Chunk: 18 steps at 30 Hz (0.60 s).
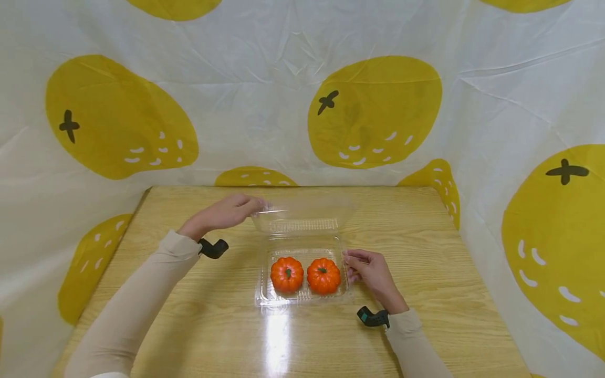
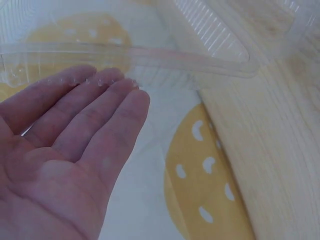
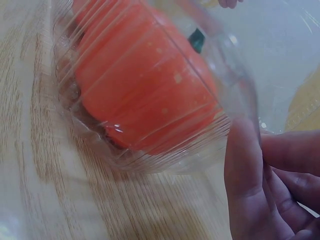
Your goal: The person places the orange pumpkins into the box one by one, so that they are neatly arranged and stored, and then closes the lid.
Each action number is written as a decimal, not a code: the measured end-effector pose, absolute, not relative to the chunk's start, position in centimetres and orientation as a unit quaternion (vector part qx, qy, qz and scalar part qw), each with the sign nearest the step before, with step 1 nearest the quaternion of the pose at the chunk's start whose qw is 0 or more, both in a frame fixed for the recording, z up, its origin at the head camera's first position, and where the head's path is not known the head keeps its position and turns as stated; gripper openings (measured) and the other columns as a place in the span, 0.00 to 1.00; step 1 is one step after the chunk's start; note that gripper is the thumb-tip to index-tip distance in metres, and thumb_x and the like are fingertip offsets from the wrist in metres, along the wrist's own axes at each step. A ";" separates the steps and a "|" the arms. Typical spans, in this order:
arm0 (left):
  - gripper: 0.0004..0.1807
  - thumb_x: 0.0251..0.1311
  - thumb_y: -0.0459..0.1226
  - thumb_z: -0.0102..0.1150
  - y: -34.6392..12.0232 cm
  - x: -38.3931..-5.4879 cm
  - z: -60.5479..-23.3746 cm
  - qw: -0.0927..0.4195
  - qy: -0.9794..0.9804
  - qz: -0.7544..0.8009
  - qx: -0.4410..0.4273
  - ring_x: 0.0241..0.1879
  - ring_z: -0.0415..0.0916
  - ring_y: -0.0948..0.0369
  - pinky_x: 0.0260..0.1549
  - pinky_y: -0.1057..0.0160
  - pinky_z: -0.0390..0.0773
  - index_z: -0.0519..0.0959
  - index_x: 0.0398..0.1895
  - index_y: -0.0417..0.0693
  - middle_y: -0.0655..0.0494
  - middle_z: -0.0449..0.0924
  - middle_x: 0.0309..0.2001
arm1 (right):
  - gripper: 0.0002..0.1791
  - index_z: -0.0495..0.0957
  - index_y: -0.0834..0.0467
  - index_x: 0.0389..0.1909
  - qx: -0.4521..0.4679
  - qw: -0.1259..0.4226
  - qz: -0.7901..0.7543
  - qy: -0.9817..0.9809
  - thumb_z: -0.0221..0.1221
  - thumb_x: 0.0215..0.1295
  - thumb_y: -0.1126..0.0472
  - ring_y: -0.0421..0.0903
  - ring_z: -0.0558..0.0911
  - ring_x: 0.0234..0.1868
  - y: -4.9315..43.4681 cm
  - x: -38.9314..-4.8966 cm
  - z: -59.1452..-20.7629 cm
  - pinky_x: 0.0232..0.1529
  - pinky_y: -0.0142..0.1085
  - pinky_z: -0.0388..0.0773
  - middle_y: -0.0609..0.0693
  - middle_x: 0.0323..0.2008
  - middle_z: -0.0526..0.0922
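Two orange toy pumpkins, a left one (image 1: 287, 275) and a right one (image 1: 323, 276), sit side by side in a clear plastic clamshell container (image 1: 302, 300). Its hinged lid (image 1: 302, 212) stands raised at the back. At the lid's left corner is my left hand (image 1: 231, 211); in the left wrist view its straight fingers (image 2: 107, 132) meet the lid's edge. My right hand (image 1: 373, 273) pinches the container's right rim between thumb and fingers. Through the ribbed wall, the right wrist view shows a pumpkin (image 3: 145, 80) close to that hand.
The container rests on a light wooden table (image 1: 212, 325). A white cloth (image 1: 255, 105) with large yellow fruit prints hangs behind the table and along both sides. Black wrist cameras, a left one (image 1: 214, 248) and a right one (image 1: 373, 317), sit by the sleeves.
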<state>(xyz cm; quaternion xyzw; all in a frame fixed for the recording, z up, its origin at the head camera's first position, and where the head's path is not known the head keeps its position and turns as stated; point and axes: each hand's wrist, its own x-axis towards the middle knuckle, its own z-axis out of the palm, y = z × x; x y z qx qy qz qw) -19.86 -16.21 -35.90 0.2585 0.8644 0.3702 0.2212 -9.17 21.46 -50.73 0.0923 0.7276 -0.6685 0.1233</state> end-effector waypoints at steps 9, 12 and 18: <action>0.31 0.82 0.53 0.32 -15.6 -18.3 -35.9 0.206 0.877 0.351 0.255 0.76 0.68 0.48 0.76 0.43 0.67 0.73 0.73 0.45 0.48 0.73 0.74 | 0.22 0.77 0.72 0.62 0.092 0.125 -0.670 0.726 0.61 0.74 0.63 0.39 0.82 0.25 21.4 -9.2 -50.6 0.28 0.31 0.86 0.55 0.37 0.89; 0.33 0.81 0.56 0.34 -15.3 -18.0 -35.9 0.193 0.882 0.337 0.265 0.74 0.70 0.48 0.75 0.43 0.68 0.72 0.73 0.47 0.47 0.74 0.73 | 0.22 0.77 0.72 0.62 0.095 0.126 -0.669 0.727 0.61 0.74 0.63 0.39 0.82 0.25 21.5 -9.2 -50.5 0.28 0.31 0.86 0.55 0.36 0.89; 0.33 0.81 0.57 0.36 -15.3 -17.5 -36.0 0.179 0.883 0.321 0.292 0.71 0.74 0.49 0.73 0.45 0.71 0.73 0.72 0.44 0.47 0.77 0.70 | 0.22 0.77 0.72 0.63 0.094 0.130 -0.666 0.729 0.61 0.74 0.62 0.39 0.82 0.26 21.5 -9.1 -50.4 0.29 0.32 0.86 0.54 0.36 0.89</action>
